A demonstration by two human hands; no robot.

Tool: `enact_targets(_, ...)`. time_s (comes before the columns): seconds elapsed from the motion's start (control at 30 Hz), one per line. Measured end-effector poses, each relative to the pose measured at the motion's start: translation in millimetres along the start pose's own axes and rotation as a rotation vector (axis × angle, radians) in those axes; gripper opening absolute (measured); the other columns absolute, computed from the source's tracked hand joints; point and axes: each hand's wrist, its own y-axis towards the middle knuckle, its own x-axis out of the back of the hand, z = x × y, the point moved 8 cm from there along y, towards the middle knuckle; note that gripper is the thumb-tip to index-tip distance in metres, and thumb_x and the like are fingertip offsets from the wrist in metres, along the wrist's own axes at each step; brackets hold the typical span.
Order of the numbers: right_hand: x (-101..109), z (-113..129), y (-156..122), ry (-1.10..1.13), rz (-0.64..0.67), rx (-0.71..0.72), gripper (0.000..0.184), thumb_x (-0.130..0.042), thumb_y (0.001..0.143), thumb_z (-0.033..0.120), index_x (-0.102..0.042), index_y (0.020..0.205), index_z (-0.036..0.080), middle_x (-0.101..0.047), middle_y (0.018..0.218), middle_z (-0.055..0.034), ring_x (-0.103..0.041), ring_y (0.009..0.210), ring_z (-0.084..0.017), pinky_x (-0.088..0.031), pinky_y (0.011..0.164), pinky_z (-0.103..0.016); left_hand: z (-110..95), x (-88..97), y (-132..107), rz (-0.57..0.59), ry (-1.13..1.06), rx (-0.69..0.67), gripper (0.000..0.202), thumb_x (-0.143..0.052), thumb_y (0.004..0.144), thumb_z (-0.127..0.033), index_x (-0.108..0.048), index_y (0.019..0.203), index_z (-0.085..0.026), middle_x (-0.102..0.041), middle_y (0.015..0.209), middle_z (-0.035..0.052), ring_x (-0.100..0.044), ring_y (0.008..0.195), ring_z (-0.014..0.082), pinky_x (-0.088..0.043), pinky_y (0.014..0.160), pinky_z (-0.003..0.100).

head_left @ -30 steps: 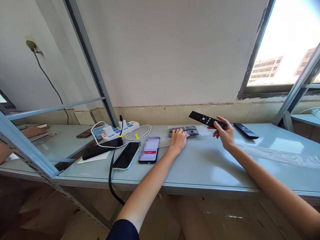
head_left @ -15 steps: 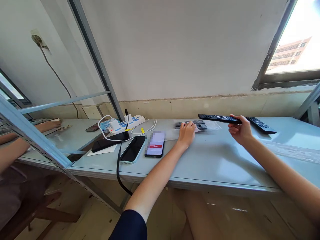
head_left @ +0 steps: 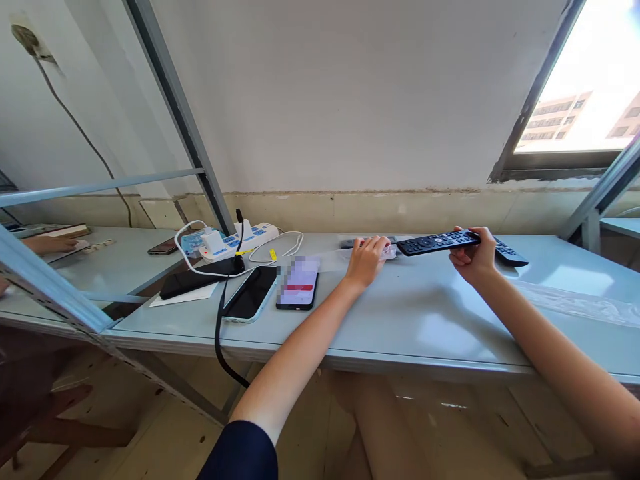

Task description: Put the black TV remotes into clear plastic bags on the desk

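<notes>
My right hand (head_left: 473, 257) is closed round one end of a black remote control (head_left: 433, 244), buttons facing up, held above the table. The remote's free end points left and is close to the mouth of a clear plastic bag (head_left: 335, 261). My left hand (head_left: 367, 261) has its fingers closed on that bag, pressing near the tabletop. Behind my left hand lies a dark packaged item (head_left: 347, 244), mostly hidden. A second black remote (head_left: 510, 253) rests on the table just beyond my right hand.
Two phones (head_left: 251, 293) (head_left: 299, 287) lie left of my left hand, near a black device (head_left: 193, 280), a white power strip (head_left: 240, 241) and cables. A flat clear plastic sleeve (head_left: 575, 303) lies at right. A metal post (head_left: 180, 113) rises at left; another person's hand (head_left: 53, 245) is beyond.
The remote in my right hand has turned its button face more toward me, and its free end has come down near the bag's mouth. The view has shifted slightly right.
</notes>
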Motion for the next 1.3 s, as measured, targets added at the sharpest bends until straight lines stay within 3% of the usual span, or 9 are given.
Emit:
enact_targets(0.27,1,-3,-3,-0.069,-0.085,-0.025,0.026,-0.042,0.082,0.034,-0.057,0.065,0.021,-0.035,0.03,0.0063,-0.018,0.026,-0.006,-0.015,0.029,-0.018,-2,2.6,-2,-0.02,0.006,-0.001,0.026,-0.055,0.087,-0.019,-0.055,0.113,-0.023,-0.066,0.107,0.0029,-0.056,0.103,0.0191,-0.034,0.087,0.032)
enact_targets(0.53,-9,-7,-9,-0.227,-0.048,-0.014,0.022,-0.053,0.074,0.041,-0.058,0.068,0.02,-0.041,0.03,0.0053,-0.027,0.025,-0.007,-0.022,0.03,-0.019,-3,-6.8,-1,0.109,0.067,-0.002,0.022,-0.061,0.082,-0.034,-0.067,0.096,-0.018,-0.067,0.099,0.0066,-0.056,0.097,0.0223,-0.036,0.086,0.036)
enact_targets(0.73,-23,-8,-10,-0.294,0.14,0.025,0.03,-0.052,0.069,0.049,-0.058,0.067,0.02,-0.049,0.034,0.0015,-0.035,0.026,-0.01,-0.031,0.03,-0.024,-3,-7.8,-3,0.142,0.078,0.008,0.028,-0.062,0.08,-0.04,-0.067,0.095,-0.016,-0.066,0.101,0.0084,-0.055,0.1,0.0236,-0.036,0.088,0.037)
enact_targets(0.9,-19,-5,-6,-0.306,0.141,0.104,0.02,-0.055,0.06,0.037,-0.062,0.068,0.02,-0.052,0.036,0.0017,-0.039,0.027,-0.011,-0.033,0.03,-0.023,-1,-5.1,-2,0.129,0.045,0.058,0.03,-0.064,0.078,-0.042,-0.068,0.093,-0.017,-0.066,0.1,0.0087,-0.056,0.098,0.0237,-0.037,0.089,0.039)
enact_targets(1.03,-21,-6,-4,-0.335,0.222,0.159,0.022,-0.06,0.058,0.033,-0.067,0.074,0.018,-0.056,0.04,0.0006,-0.045,0.03,-0.012,-0.036,0.032,-0.023,0,-6.5,-2,0.108,0.043,0.055,0.031,-0.067,0.075,-0.044,-0.068,0.088,-0.016,-0.066,0.101,0.0099,-0.056,0.099,0.0247,-0.038,0.089,0.04)
enact_targets(1.3,-34,-26,-13,-0.397,0.422,0.007,0.04,-0.067,0.06,0.035,-0.069,0.094,0.014,-0.066,0.052,-0.0038,-0.055,0.038,-0.014,-0.046,0.04,-0.025,0,-3.7,-2,0.061,0.057,0.044,0.034,-0.069,0.073,-0.045,-0.068,0.089,-0.016,-0.064,0.098,0.0092,-0.057,0.095,0.0248,-0.038,0.087,0.039)
